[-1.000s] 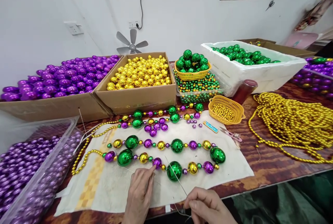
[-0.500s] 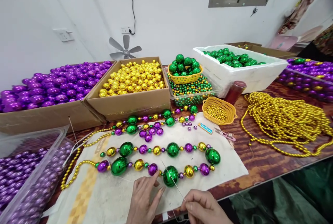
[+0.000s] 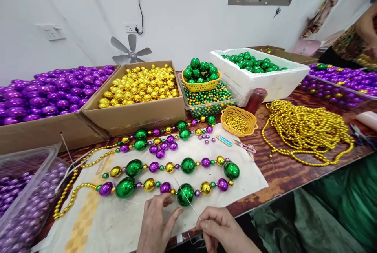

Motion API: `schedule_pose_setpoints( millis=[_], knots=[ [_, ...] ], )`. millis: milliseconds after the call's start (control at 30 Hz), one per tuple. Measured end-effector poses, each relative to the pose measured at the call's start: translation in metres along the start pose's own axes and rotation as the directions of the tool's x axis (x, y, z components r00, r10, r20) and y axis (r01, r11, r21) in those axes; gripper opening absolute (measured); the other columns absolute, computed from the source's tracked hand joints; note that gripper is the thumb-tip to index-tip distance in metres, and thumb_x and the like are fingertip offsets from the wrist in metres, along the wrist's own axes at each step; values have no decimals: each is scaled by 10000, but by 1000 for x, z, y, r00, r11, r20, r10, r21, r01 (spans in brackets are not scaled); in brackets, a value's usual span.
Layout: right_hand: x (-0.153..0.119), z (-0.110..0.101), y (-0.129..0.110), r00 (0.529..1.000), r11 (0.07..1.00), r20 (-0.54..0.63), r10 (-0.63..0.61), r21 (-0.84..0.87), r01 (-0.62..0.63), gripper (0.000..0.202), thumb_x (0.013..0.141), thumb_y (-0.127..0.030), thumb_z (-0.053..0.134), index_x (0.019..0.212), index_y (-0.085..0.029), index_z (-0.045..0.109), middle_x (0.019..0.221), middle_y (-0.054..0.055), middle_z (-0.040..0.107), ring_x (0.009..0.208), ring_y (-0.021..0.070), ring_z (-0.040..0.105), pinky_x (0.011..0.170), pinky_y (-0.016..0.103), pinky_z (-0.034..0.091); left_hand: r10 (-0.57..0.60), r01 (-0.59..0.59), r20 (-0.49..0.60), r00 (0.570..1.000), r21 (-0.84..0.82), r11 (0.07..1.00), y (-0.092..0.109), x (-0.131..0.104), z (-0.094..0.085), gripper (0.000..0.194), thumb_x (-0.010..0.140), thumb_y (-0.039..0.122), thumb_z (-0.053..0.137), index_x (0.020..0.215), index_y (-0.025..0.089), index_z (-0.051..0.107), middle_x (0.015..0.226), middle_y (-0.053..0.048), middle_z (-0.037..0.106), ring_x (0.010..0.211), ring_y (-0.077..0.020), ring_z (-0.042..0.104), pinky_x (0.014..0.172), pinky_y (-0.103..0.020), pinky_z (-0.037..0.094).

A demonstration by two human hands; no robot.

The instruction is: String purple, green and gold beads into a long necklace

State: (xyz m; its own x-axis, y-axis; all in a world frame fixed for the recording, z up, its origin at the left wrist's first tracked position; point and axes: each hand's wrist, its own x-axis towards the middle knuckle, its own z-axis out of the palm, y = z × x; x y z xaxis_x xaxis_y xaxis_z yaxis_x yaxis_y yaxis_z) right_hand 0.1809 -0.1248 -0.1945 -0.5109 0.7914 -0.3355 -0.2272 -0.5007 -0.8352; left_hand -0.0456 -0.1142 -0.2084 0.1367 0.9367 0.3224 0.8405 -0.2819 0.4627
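Note:
My right hand [image 3: 219,227] pinches a long thin needle [image 3: 188,200], which points up and left across a large green bead [image 3: 185,194]. Thread trails below that hand. My left hand [image 3: 157,219] rests on the white cloth [image 3: 112,221], thumb apart from the fingers, its fingertips at the bead strand beside a purple bead [image 3: 165,187]. The strand of green, gold and purple beads loops across the cloth, one end joined to a small gold chain [image 3: 77,187]. Behind lies another beaded strand [image 3: 185,134] near several loose purple beads [image 3: 160,153].
Boxes of purple [image 3: 38,127] and gold beads [image 3: 135,115] stand behind, with a white foam box [image 3: 265,82]. A yellow basket [image 3: 240,129], scissors [image 3: 246,147] and heaped gold chains [image 3: 306,131] are to the right. A person's arm [image 3: 366,29] shows far right.
The view has shifted right, moving the scene left in the picture. My left fingers have curled slightly at the strand. The needle stays in my right hand. A person's arm has come into view.

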Motion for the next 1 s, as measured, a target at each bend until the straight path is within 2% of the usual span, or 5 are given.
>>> schedule_pose_setpoints(
  millis=[267, 367, 600, 800, 1000],
  knots=[
    [0, -4, 2, 1000, 999, -7, -16, -31, 16, 395, 807, -477, 622, 855, -86, 648, 503, 2, 568, 373, 57, 450, 394, 141, 331, 249, -257, 67, 966, 154, 954, 8, 13, -2, 554, 849, 345, 616, 1356, 225, 429, 1049, -72, 635, 951, -233, 560, 834, -377, 410],
    [3, -8, 5, 998, 995, -13, -55, -85, 53, 485, 761, -551, 645, 821, -71, 670, 500, -2, 541, 381, 40, 393, 395, 144, 256, 306, -309, 43, 951, 187, 933, 7, 19, 2, 518, 860, 339, 599, 1347, 225, 463, 995, -63, 645, 922, -220, 571, 802, -351, 409],
    [7, -13, 9, 994, 988, -38, -99, -119, 94, 601, 702, -650, 654, 812, -62, 705, 531, 4, 530, 440, 48, 394, 436, 162, 244, 399, -383, -25, 917, 231, 894, 1, 29, 6, 450, 867, 341, 588, 1294, 218, 516, 910, -41, 653, 866, -192, 598, 816, -332, 401],
    [6, -13, 16, 994, 992, -14, -106, -72, 104, 547, 736, -620, 645, 809, -80, 685, 508, -9, 523, 406, 42, 383, 412, 158, 231, 373, -366, 14, 928, 233, 901, 1, 32, 5, 428, 862, 337, 597, 1269, 220, 537, 937, -44, 664, 886, -197, 593, 833, -343, 394],
    [-1, -6, 14, 999, 997, -22, -34, -66, 33, 444, 799, -518, 623, 882, -86, 681, 495, -13, 548, 371, 44, 404, 389, 142, 242, 308, -310, 43, 950, 211, 927, 2, 31, 7, 470, 873, 351, 584, 1319, 232, 499, 1062, -51, 663, 988, -215, 572, 891, -370, 372]
  ],
)
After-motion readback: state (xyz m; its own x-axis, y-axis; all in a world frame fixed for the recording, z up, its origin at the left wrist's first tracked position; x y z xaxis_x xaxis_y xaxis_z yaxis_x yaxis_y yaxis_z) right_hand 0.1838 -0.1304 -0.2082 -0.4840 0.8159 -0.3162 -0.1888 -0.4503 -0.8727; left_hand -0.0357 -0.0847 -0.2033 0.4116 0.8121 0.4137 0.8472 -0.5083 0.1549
